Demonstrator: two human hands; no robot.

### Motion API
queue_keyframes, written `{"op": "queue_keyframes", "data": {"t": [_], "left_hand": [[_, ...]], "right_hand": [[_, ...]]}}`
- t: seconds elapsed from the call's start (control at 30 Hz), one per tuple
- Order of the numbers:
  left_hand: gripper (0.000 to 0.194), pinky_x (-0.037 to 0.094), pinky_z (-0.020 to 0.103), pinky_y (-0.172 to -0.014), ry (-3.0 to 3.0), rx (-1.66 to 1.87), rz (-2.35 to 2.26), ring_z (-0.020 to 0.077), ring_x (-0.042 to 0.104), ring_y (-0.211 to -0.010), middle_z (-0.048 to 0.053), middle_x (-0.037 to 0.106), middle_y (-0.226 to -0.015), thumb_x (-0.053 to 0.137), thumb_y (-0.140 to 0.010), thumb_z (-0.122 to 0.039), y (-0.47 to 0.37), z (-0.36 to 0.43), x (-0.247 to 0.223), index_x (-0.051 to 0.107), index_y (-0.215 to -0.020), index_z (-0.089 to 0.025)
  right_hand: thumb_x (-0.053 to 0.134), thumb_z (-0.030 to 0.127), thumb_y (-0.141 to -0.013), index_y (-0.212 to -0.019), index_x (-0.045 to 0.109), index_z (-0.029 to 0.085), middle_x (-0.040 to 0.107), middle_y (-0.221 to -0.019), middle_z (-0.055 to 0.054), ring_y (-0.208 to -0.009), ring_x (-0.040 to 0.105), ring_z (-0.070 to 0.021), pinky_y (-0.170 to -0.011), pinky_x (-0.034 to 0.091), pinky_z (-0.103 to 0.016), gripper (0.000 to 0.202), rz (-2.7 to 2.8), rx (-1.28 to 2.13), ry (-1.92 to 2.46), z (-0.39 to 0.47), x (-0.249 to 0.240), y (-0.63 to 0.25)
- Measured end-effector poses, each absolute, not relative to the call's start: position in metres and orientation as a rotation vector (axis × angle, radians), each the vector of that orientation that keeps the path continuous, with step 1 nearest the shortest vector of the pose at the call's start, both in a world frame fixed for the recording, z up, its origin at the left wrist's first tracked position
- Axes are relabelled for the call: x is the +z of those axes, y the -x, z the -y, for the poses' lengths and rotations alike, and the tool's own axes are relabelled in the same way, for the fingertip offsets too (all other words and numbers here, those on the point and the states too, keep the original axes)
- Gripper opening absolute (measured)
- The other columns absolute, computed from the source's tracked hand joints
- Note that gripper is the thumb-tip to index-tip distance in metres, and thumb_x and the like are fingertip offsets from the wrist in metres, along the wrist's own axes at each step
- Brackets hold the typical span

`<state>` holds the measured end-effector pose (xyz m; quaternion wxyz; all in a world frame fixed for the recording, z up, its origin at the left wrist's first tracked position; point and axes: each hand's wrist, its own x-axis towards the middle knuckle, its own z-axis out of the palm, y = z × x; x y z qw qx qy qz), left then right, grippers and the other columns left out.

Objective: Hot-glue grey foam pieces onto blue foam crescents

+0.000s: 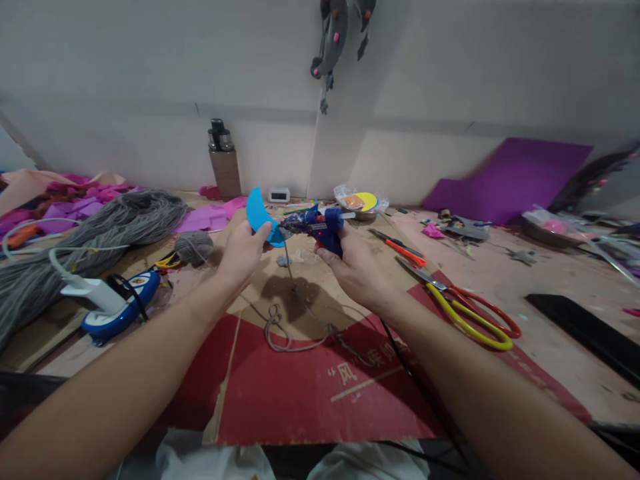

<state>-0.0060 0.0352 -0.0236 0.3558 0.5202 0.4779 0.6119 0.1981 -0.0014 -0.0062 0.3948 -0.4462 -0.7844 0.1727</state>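
Note:
Between thumb and fingers, my left hand (247, 248) pinches a bright blue crescent-shaped cutout (258, 212) above the table. Wrapped round the handle of a blue hot glue gun (323, 227) is my right hand (353, 260). The gun's nozzle points left and meets the lower end of the crescent; whether it touches cannot be made out. A grey yarn strand (287, 267) hangs from that spot down to loose loops (280, 333) on the cardboard. The cardboard sheet (280, 407), red and brown, lies under both hands.
Red-and-yellow-handled scissors (470, 313) and an orange cutter (405, 250) lie right. Left are a blue power strip (120, 313) with a white plug, a grey yarn ball (194, 248) and a large grey skein (120, 227). A black slab (585, 333) lies far right. Purple sheet (515, 180) leans on the wall.

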Motion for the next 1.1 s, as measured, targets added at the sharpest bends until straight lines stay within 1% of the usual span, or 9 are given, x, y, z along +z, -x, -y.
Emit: {"op": "queue_keyframes", "data": {"t": [0.07,0.2,0.37,0.5,0.77,0.9,1.1], "left_hand": [[0.024,0.044,0.024,-0.055,-1.335,1.583,-1.238,0.0122,0.052,-0.058,0.003,0.061,-0.07,0.064,-0.075,-0.04,0.0057,-0.0348,-0.0231,0.057,-0.07,-0.017],[0.024,0.044,0.024,-0.055,-1.327,1.566,-1.239,0.0121,0.053,-0.059,0.004,0.062,-0.072,0.065,-0.074,-0.04,0.0047,-0.0337,-0.0232,0.059,-0.074,-0.016],[0.027,0.045,0.025,-0.057,-1.327,1.566,-1.232,0.0123,0.053,-0.06,0.003,0.062,-0.073,0.066,-0.073,-0.042,0.004,-0.0326,-0.0231,0.059,-0.075,-0.016],[0.026,0.045,0.025,-0.057,-1.323,1.576,-1.222,0.0123,0.053,-0.059,0.003,0.061,-0.072,0.066,-0.074,-0.041,0.0047,-0.0334,-0.022,0.058,-0.073,-0.016],[0.024,0.046,0.026,-0.057,-1.342,1.599,-1.234,0.0126,0.053,-0.058,0.002,0.06,-0.069,0.065,-0.073,-0.039,0.0085,-0.036,-0.0216,0.058,-0.07,-0.017],[0.02,0.046,0.025,-0.057,-1.307,1.64,-1.231,0.0118,0.053,-0.058,0.002,0.06,-0.072,0.066,-0.073,-0.036,0.0108,-0.0372,-0.0206,0.058,-0.072,-0.018],[0.015,0.047,0.026,-0.058,-1.286,1.679,-1.199,0.0114,0.053,-0.058,0.001,0.06,-0.072,0.063,-0.074,-0.032,0.0129,-0.0383,-0.0179,0.057,-0.074,-0.018]], "right_hand": [[0.049,0.027,-0.088,-0.126,0.047,0.02,0.065,-0.112,-0.011,-0.104,0.06,-0.0285,-0.092,0.046,-0.048,0.038,1.988,0.439,1.138,0.0012,-0.0062,-0.198],[0.048,0.027,-0.089,-0.126,0.048,0.02,0.063,-0.117,-0.012,-0.112,0.057,-0.0294,-0.094,0.046,-0.047,0.038,1.977,0.448,1.126,-0.0002,-0.0071,-0.1985],[0.049,0.026,-0.088,-0.124,0.049,0.019,0.062,-0.121,-0.012,-0.112,0.057,-0.029,-0.095,0.045,-0.047,0.037,1.962,0.436,1.118,-0.0002,-0.0065,-0.199],[0.048,0.025,-0.088,-0.127,0.048,0.018,0.06,-0.124,-0.012,-0.115,0.056,-0.029,-0.097,0.044,-0.047,0.039,1.975,0.439,1.113,0.0025,-0.0043,-0.1973],[0.05,0.025,-0.087,-0.125,0.047,0.018,0.062,-0.12,-0.013,-0.111,0.057,-0.0295,-0.095,0.045,-0.048,0.039,1.991,0.43,1.143,0.0042,-0.0036,-0.196],[0.049,0.025,-0.087,-0.125,0.047,0.019,0.064,-0.113,-0.011,-0.102,0.06,-0.0277,-0.092,0.047,-0.047,0.038,1.995,0.439,1.153,0.0056,-0.003,-0.1958],[0.049,0.027,-0.088,-0.127,0.046,0.019,0.064,-0.112,-0.011,-0.101,0.06,-0.0282,-0.09,0.047,-0.047,0.04,2.008,0.433,1.169,0.0066,-0.0031,-0.1954]]}}
